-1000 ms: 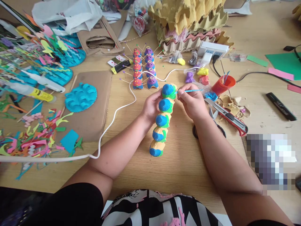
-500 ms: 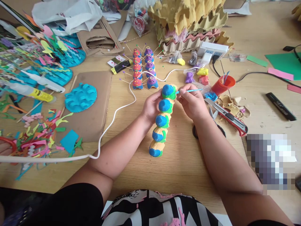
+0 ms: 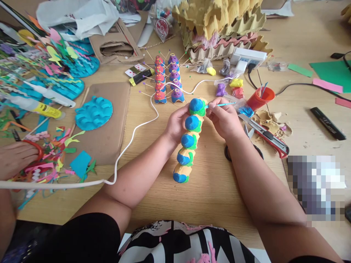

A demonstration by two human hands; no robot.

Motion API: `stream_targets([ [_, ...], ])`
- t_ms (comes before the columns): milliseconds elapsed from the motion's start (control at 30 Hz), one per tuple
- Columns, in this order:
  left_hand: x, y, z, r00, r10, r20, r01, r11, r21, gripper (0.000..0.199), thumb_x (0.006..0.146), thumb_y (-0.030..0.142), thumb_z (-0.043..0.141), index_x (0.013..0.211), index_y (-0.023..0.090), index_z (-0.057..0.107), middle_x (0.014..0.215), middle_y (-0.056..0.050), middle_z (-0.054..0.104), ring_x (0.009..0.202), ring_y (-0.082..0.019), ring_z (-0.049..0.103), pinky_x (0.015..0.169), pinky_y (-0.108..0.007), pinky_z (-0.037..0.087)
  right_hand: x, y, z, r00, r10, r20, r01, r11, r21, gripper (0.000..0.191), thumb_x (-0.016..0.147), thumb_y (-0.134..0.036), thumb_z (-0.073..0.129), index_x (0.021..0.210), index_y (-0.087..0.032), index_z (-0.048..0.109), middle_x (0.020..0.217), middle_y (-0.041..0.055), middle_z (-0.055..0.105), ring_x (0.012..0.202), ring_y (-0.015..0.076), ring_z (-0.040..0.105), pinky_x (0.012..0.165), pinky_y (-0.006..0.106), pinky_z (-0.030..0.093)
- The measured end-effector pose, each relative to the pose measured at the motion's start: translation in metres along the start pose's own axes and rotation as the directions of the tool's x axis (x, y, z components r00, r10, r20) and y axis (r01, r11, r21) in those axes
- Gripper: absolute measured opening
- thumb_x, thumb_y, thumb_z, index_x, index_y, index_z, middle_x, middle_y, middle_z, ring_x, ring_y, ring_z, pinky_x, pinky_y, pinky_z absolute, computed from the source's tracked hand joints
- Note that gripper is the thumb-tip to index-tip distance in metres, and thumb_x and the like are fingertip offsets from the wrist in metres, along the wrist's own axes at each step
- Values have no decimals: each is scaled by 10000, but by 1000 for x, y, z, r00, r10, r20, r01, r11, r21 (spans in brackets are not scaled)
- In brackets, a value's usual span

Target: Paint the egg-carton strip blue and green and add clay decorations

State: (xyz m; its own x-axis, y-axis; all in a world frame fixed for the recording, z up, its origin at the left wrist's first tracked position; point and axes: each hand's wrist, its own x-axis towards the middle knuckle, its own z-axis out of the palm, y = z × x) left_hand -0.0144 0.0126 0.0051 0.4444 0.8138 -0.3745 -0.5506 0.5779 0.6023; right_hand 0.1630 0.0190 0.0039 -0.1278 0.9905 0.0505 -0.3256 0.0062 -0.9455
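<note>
A strip of egg carton cups (image 3: pixel 189 140) runs toward me, each cup covered with blue and green clay over the bare yellowish carton. My left hand (image 3: pixel 178 124) is closed around its far end from the left side, thumb near the top cup. In my right hand (image 3: pixel 222 117) a thin light-blue stick tool (image 3: pixel 226 104) is pinched between thumb and fingers. Its tip touches or nearly touches the green clay on the farthest cup. Beyond my left hand stand two finished-looking strips, a red caterpillar (image 3: pixel 160 80) and a purple caterpillar (image 3: pixel 174 78), with pins for feelers.
Scissors (image 3: pixel 257 151) and a red utility knife (image 3: pixel 270 135) lie by my right forearm, near an orange cup (image 3: pixel 264 98). A white cable (image 3: pixel 133 137) crosses the table. At left, another person's hand (image 3: pixel 16 157) holds red-handled scissors (image 3: pixel 35 148) over paper scraps. Egg trays (image 3: pixel 219 22) are stacked behind.
Another person's hand with red-handled scissors has moved further into view at the left. My hands and the carton strip have barely shifted.
</note>
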Motion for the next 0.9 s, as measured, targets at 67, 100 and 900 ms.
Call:
stream_targets([
  [67, 2, -1, -3, 1000, -15, 8, 16, 1000, -10, 327, 1007, 590, 605, 1033, 291, 735, 719, -43, 696, 580, -223, 670, 539, -327, 509, 0, 0, 0, 1000, -3, 2, 3, 1000, -13, 516, 719, -606, 995, 799, -251, 629, 707, -50, 605, 696, 115, 523, 681, 271, 436],
  [100, 3, -1, -5, 1000, -26, 13, 27, 999, -21, 328, 992, 604, 621, 1043, 299, 731, 707, -42, 688, 583, -231, 681, 535, -330, 515, 1, 1, -1, 1000, -4, 3, 4, 1000, -17, 515, 721, -607, 994, 801, -251, 630, 707, -49, 603, 692, 114, 519, 678, 272, 433],
  [900, 0, -1, -3, 999, -20, 43, 23, 998, -56, 299, 1018, 536, 583, 1087, 304, 757, 682, -60, 692, 570, -242, 662, 499, -339, 492, 2, 3, -2, 999, -45, 28, 46, 998, -32, 517, 719, -617, 992, 798, -256, 630, 702, -46, 592, 687, 123, 516, 676, 283, 432],
])
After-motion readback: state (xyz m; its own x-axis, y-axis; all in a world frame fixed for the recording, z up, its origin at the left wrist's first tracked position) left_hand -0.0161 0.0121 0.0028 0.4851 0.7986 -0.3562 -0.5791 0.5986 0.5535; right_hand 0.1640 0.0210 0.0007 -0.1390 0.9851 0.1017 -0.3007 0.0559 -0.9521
